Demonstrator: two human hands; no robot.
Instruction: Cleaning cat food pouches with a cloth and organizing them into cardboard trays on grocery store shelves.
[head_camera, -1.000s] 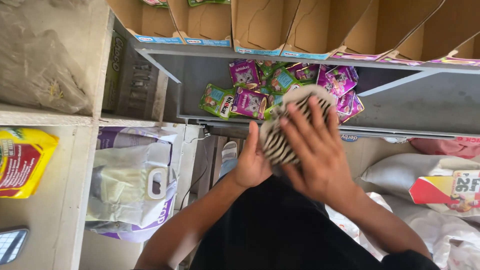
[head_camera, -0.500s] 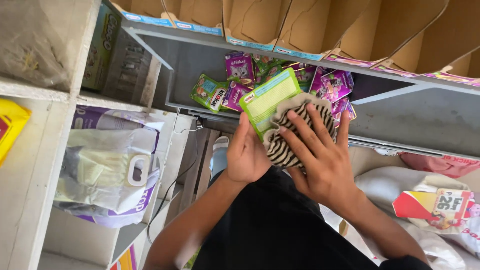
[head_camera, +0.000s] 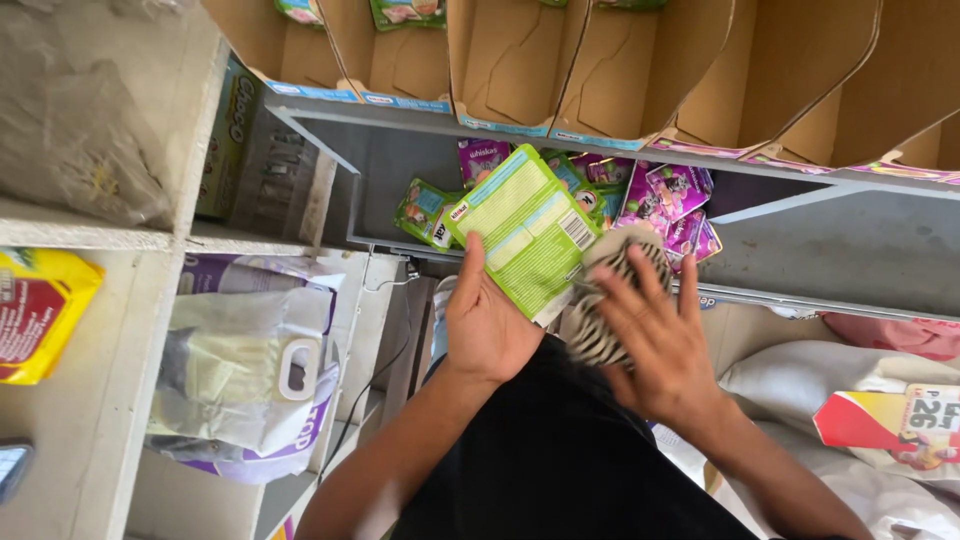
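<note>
We pinch the green pet-food pouch (head_camera: 524, 232) in our left hand (head_camera: 487, 322) above the grey shelf's front edge (head_camera: 830, 300), right hand (head_camera: 655, 335) spread open on a zebra-striped cloth (head_camera: 612, 300); thin thumb grip, the pouch may slip.

I see a grey metal shelf (head_camera: 840, 250) just beyond the fingers, under open cardboard boxes (head_camera: 600, 70). Left of them stand white wooden shelves (head_camera: 110, 400) in daylight.

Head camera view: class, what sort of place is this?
Probably a pet-supply shop or its stockroom: a grey shelf of small food pouches, cardboard display boxes above, and large handled sacks on white shelving.
</note>
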